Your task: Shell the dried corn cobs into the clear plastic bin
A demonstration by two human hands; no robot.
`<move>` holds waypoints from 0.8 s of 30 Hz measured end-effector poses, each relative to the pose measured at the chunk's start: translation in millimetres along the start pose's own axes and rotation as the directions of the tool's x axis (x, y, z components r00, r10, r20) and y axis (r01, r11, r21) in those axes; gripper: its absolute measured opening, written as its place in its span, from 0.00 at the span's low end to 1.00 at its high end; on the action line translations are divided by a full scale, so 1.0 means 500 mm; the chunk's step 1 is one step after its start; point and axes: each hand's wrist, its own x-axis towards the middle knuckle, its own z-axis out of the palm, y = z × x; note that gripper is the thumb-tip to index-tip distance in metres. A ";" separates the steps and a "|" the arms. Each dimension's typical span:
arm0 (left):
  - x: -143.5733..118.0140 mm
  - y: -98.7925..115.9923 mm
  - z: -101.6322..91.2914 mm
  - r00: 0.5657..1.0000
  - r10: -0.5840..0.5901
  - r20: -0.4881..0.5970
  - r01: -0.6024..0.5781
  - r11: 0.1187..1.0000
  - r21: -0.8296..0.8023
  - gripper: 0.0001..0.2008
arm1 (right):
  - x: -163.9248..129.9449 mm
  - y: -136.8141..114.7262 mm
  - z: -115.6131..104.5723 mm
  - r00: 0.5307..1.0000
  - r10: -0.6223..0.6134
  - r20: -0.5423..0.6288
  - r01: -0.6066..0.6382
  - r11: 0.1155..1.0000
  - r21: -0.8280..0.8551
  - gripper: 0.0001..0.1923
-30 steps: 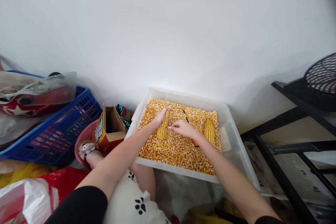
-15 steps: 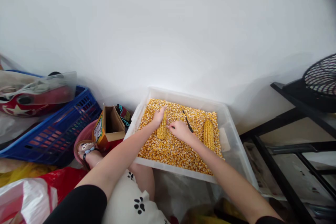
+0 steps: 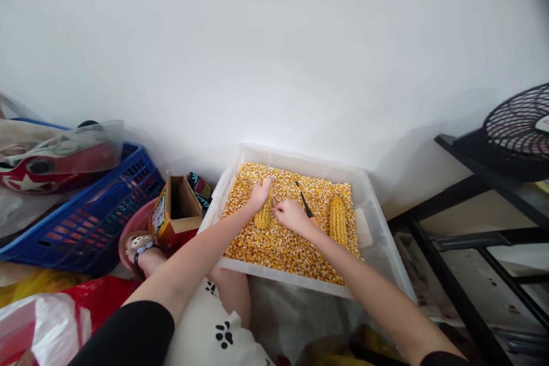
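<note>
A left hand [image 3: 259, 195] clasps a corn cob [image 3: 263, 218] over loose kernels [image 3: 274, 251] in a translucent bin [image 3: 386, 254]; the right hand [image 3: 290, 214] curls beside it, its grip too small to tell. A black tool [image 3: 304, 198], partly blocked by the right forearm [image 3: 355, 274], lies near a second cob [image 3: 338, 221].

Head-worn view, forward and down, tub [image 3: 378, 251] near.

We see the fan [image 3: 514, 127] only partly, cut by the right edge; the left grip [image 3: 259, 194] covers part of one corn cob [image 3: 263, 218].
</note>
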 end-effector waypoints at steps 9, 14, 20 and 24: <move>-0.004 -0.005 0.007 0.991 0.129 -0.035 -0.124 0.985 0.120 0.19 | -0.002 0.003 0.003 0.997 -0.068 -0.020 0.069 0.997 0.029 0.17; -0.019 -0.010 0.017 0.967 0.227 0.118 -0.247 0.948 0.199 0.21 | 0.006 0.053 -0.012 0.975 -0.204 0.087 0.179 0.955 0.235 0.14; -0.031 -0.013 0.027 0.879 0.270 0.394 -0.393 0.878 0.275 0.21 | 0.016 0.079 -0.012 0.922 -0.348 0.168 0.249 0.867 0.432 0.10; -0.022 -0.013 0.020 0.863 0.246 0.441 -0.374 0.898 0.232 0.21 | 0.019 0.081 -0.010 0.902 -0.369 0.222 0.239 0.858 0.455 0.13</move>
